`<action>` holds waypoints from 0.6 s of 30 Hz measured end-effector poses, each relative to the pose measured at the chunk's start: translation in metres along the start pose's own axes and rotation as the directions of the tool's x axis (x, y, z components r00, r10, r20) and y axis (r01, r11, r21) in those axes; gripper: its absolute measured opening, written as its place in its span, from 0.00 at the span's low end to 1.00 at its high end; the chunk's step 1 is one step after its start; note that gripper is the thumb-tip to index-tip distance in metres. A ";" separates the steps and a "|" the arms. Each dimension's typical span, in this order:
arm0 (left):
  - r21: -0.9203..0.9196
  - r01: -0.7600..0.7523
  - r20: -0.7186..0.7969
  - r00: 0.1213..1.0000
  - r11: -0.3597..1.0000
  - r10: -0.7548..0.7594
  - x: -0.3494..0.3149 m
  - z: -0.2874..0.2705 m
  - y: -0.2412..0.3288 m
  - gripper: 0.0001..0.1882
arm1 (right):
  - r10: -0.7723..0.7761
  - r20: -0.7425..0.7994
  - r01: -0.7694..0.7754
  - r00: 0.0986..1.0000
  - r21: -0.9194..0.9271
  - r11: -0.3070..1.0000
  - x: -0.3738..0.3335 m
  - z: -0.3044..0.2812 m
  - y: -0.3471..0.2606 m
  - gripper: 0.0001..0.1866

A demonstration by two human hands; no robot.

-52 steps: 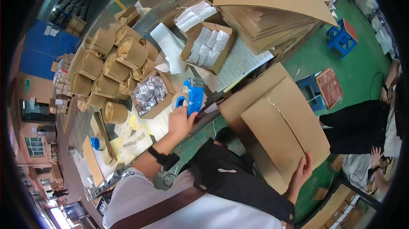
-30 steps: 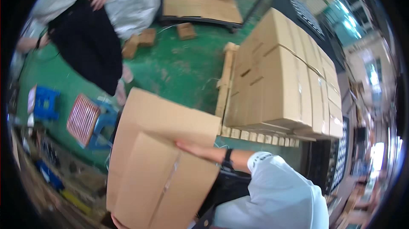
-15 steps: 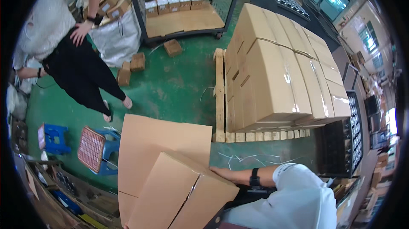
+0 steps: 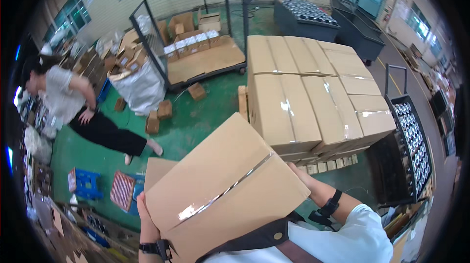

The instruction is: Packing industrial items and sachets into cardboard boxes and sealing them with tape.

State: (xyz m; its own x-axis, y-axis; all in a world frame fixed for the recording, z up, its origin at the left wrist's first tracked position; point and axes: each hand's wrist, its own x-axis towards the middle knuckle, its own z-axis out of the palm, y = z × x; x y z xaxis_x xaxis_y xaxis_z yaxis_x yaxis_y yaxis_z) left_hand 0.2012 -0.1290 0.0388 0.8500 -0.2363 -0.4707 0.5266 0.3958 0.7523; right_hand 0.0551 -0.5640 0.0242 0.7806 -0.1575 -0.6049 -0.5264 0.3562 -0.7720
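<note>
I hold a taped brown cardboard carton (image 4: 210, 160) tilted against my front, between my two hands. My left hand (image 4: 145, 216) grips its left side, fingers partly hidden by the box. Against the far right edge rests my right hand (image 4: 302, 177), its fingertips out of sight beyond the carton. A dark, glossy strip of tape runs along the top seam. Behind the carton's left part shows another piece of brown cardboard (image 4: 157, 167), mostly covered. Just past my right hand stands a stack of taped cartons (image 4: 289, 101) on a wooden pallet (image 4: 333, 165).
Ahead left, a flat cart (image 4: 205, 64) carries small open boxes, with a white sack (image 4: 139, 89) beside it. Several small boxes lie on the green floor. Two stools (image 4: 85, 183) stand at left; a co-worker (image 4: 73, 96) is beyond. A black cart (image 4: 413, 145) of round parts stands right.
The carton has been raised toward the pallet stack, covering most of the cardboard behind it. My left hand has come into view. The view has tilted up, and the co-worker has stepped away leftward.
</note>
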 end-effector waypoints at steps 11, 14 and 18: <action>0.048 0.052 0.456 0.887 0.997 -0.068 0.204 0.219 0.050 0.30 | -0.321 -0.356 0.417 0.878 0.236 0.878 0.027 -0.116 -0.039 0.18; 0.225 0.057 0.486 0.859 0.973 -0.162 0.260 0.290 0.066 0.29 | -0.357 -0.466 0.549 0.810 0.385 0.742 0.056 -0.129 -0.012 0.17; 0.413 0.100 0.514 0.795 0.905 -0.322 0.363 0.372 0.058 0.23 | -0.355 -0.615 0.681 0.704 0.445 0.581 0.072 -0.119 -0.013 0.17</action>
State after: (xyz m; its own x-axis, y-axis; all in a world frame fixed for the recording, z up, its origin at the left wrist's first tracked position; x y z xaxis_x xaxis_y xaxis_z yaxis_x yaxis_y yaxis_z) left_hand 0.5436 -0.5222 0.0824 0.5105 -0.7715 -0.3796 0.5650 -0.0317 0.8245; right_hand 0.0781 -0.6895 -0.0325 0.5289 -0.8038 -0.2723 0.3762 0.5096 -0.7738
